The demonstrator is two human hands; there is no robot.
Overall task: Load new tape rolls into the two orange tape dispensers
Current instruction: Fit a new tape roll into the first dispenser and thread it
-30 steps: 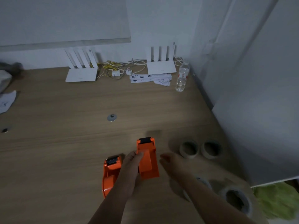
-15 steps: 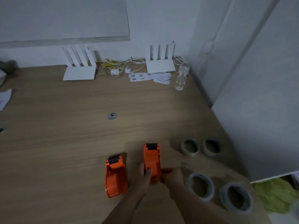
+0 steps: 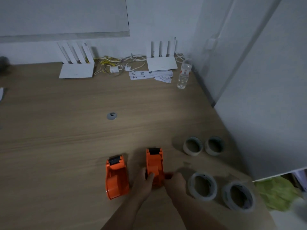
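Orange plastic marks the two tape dispensers near the front edge of the wooden tabletop (image 3: 66, 130). The right dispenser (image 3: 154, 165) now rests on the tabletop with its black cutter end pointing toward the far edge; one second ago it sat slightly further left, under the left hand alone, and the right hand had not reached it. The left dispenser (image 3: 116, 175) lies just beside it, untouched, and half a second ago it came out from under the left forearm. Judgement: with the working dispenser repositioned and steadied by both hands, the loading step for this unit is starting; no roll is fitted in either dispenser yet.

Left hand (image 3: 144, 181): fingers curled partway against the near left side of the right dispenser, thumb on its upper surface. It grips the body.

Right hand (image 3: 175, 182): fingers bent and closed onto the near right side of the same dispenser, close to a small orange part at that side. Whether it pinches that part or only presses the body cannot be told; this region is dim and blurred.

Two new tape rolls (image 3: 202, 188) (image 3: 238, 196) lie flat near the front right corner, just beside the right hand. Two smaller, near-empty cores (image 3: 192, 147) (image 3: 214, 145) stand further back along the right edge.

At the far edge sit two white routers (image 3: 76, 70) (image 3: 162, 63), a cable tangle (image 3: 114, 63), paper slips (image 3: 149, 74) and a water bottle (image 3: 183, 75), well apart from the work area.
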